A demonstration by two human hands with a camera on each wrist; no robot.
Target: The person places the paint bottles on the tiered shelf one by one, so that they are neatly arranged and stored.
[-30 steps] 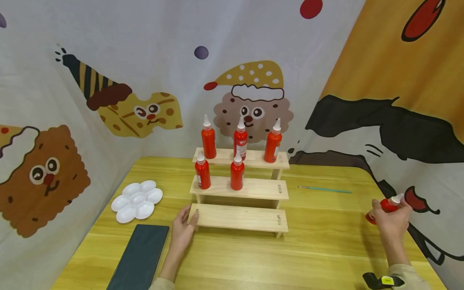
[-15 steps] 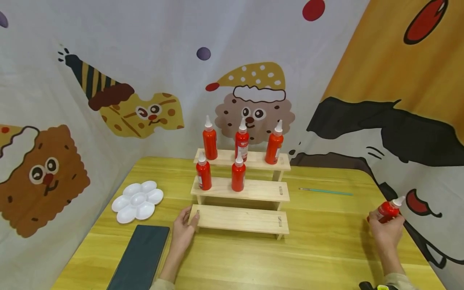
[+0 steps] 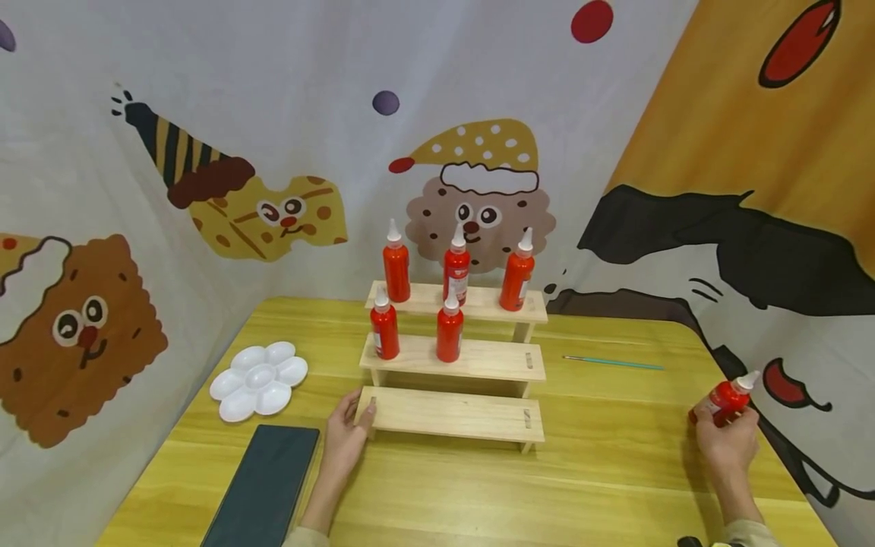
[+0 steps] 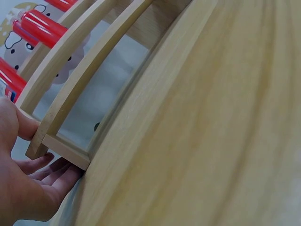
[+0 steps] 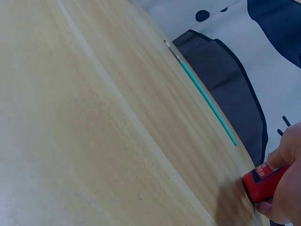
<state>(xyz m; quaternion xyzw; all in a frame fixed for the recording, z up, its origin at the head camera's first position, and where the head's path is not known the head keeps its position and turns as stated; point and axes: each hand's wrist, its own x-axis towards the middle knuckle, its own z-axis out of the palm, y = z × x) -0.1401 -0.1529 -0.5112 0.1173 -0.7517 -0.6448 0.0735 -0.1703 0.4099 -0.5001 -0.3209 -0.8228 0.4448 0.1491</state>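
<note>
My left hand [image 3: 345, 437] grips the left end of the lowest step of a three-tier wooden display stand [image 3: 447, 412], thumb on top. In the left wrist view my fingers [image 4: 63, 181] curl by the step's end support. At the table's right side, my right hand [image 3: 730, 444] holds a red paint bottle [image 3: 727, 400] with a white nozzle. The bottle is tilted, its nozzle pointing up and right; in the right wrist view its base [image 5: 254, 186] is near the tabletop. On the top step stand three red bottles [image 3: 456, 273], and two more red bottles [image 3: 449, 334] stand on the middle one.
A thin teal paintbrush [image 3: 615, 363] lies right of the stand. To the left are a white flower-shaped palette [image 3: 260, 380] and a dark flat rectangular board [image 3: 263, 486]. A printed cloth [image 3: 307, 91] hangs behind the wooden table [image 3: 601, 486].
My right hand has shifted slightly left and down with the bottle, turning it so more of its side shows. My left hand stays on the stand.
</note>
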